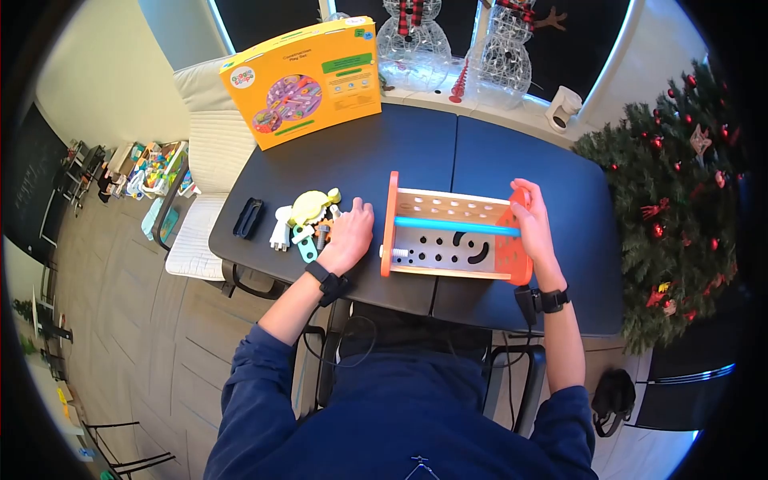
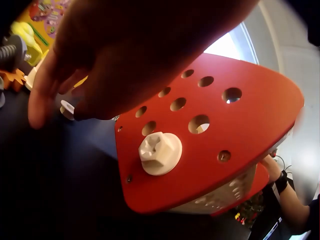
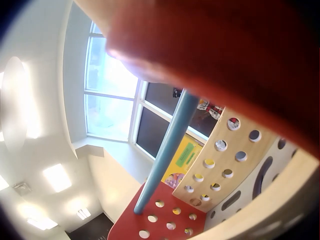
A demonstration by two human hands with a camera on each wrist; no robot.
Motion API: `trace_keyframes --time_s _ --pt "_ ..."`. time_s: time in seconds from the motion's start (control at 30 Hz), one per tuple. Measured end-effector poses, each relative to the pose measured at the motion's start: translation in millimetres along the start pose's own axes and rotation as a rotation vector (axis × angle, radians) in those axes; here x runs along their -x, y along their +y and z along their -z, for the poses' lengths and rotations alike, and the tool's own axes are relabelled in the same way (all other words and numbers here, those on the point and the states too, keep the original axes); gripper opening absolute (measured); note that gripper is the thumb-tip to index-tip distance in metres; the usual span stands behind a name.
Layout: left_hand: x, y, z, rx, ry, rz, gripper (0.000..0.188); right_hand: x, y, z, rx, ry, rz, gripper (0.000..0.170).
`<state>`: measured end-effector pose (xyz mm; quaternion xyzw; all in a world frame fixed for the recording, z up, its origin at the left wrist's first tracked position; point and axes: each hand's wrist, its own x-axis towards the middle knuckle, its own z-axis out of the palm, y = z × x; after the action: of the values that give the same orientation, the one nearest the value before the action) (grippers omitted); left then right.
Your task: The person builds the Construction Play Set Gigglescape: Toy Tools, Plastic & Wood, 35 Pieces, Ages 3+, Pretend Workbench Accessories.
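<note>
A wooden toy toolbox (image 1: 456, 234) with red end panels and a blue rod handle (image 1: 456, 226) stands on the dark table. My right hand (image 1: 534, 228) grips its right end panel. A white hex-headed bolt (image 2: 160, 152) sits in the left end panel (image 2: 210, 125). My left hand (image 1: 350, 238) is between the toolbox and a pile of toy parts, its fingers extended downward in the left wrist view. A small white round piece (image 2: 67, 109) shows beside those fingers. The pile includes a yellow piece (image 1: 310, 208), a teal perforated strip (image 1: 306, 249) and a grey bolt (image 1: 322, 237).
A black strap-like item (image 1: 248, 218) lies at the table's left. The yellow play set box (image 1: 308, 84) stands at the back. A white chair (image 1: 210, 160) is beyond the left edge, and a decorated Christmas tree (image 1: 672, 200) is close on the right.
</note>
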<state>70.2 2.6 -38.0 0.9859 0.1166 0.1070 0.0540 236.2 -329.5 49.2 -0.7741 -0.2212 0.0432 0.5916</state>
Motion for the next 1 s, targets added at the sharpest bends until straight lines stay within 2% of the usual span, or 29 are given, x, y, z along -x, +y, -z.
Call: trace_keyframes --time_s 0.13,0.33,0.4,0.53,0.63,0.67,0.77,0.87,0.97,1.0 --pt "0.0 -1.2 3.0 0.013 -0.019 0.034 0.015 -16.9 10.0 -0.1 0.029 -0.021 -0.038 0.043" --pt "3.2 -7.2 12.9 0.073 0.0 0.007 0.023 -29.4 18.8 0.0 0.06 -0.069 -0.065 0.043" --pt "5.3 -8.1 19.7 0.137 0.003 0.015 0.023 -27.5 14.5 1.4 0.16 -0.071 -0.039 0.041" --pt "5.7 15.8 72.5 0.239 -0.025 0.142 0.026 -21.3 0.0 -0.2 0.254 -0.045 0.044 0.036" --pt "18.8 34.3 120.0 0.37 0.08 0.213 0.029 -17.8 -23.3 -2.7 0.383 -0.109 0.092 0.029" --pt "23.7 40.3 133.5 0.42 0.106 0.248 0.031 -18.2 -21.0 -3.5 0.444 -0.109 0.259 0.028" --pt "41.4 51.9 148.4 0.658 0.2 0.163 0.029 -4.8 -42.2 -4.1 0.841 -0.084 0.798 0.029" --pt "53.5 67.9 152.0 0.666 0.247 0.075 0.025 34.2 -88.8 -14.8 0.773 -0.428 0.635 0.028" --pt "54.8 83.3 145.0 0.694 0.29 -0.052 0.025 73.2 -105.2 -40.4 0.663 -0.455 0.661 0.033" --pt "55.3 88.6 142.2 0.683 0.283 -0.069 0.023 80.1 -105.3 -49.5 0.634 -0.412 0.702 0.032"
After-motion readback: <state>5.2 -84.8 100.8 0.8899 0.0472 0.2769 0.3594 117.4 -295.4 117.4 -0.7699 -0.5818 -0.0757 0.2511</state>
